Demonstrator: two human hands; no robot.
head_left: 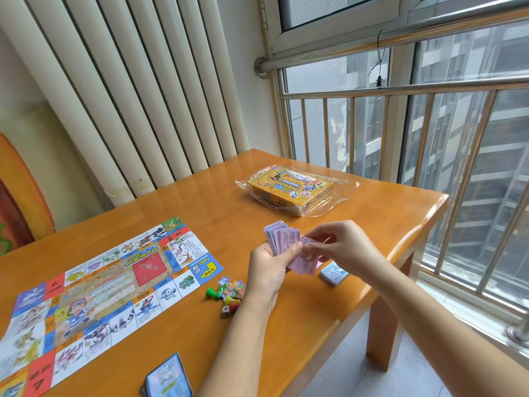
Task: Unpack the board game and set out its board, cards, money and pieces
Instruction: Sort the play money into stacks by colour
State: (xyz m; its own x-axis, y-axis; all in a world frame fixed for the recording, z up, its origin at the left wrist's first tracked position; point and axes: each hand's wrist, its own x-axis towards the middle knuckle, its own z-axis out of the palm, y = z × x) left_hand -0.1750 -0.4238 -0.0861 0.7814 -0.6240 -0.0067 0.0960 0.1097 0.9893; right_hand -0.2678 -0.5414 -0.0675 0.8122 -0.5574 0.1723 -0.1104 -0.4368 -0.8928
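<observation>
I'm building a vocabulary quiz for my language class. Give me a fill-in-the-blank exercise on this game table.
1. The left hand and right hand hold money that is ____ in colour.
2. The box lies on clear ____.
3. The pawn nearest the board is ____.
Missing words: purple; plastic; green.

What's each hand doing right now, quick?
Left hand: holds the fanned play money, thumb across it.
Right hand: pinches the front notes of the same play money.
</observation>
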